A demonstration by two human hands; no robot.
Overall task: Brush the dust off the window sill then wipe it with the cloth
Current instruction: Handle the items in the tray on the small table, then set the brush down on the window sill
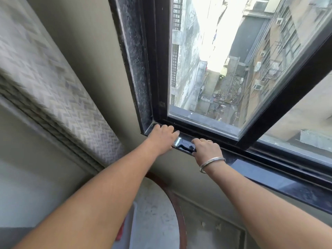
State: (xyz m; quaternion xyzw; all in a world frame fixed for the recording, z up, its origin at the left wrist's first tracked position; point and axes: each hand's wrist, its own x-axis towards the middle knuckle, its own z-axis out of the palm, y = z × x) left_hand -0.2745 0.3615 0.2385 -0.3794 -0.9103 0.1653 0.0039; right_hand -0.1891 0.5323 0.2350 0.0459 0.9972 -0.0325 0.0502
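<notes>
The window sill [265, 174] is a dark glossy stone ledge under a black-framed window. A brush lies on it near the left corner, with a black handle [186, 146] and a silver ferrule [177, 141]. My right hand [206, 150], wearing a ring and a metal bangle, is closed around the handle. My left hand [161, 137] lies palm down at the sill's left corner, over the bristle end. The bristles are hidden under it, and I cannot tell whether it grips them. No cloth is in view.
A black window frame [158, 69] and a speckled dark stone jamb [134, 56] rise from the sill's left corner. A herringbone curtain [53, 83] hangs at the left. Below the sill stands a round table with a reddish rim [177, 203], and something red [120, 230] shows beside my left arm.
</notes>
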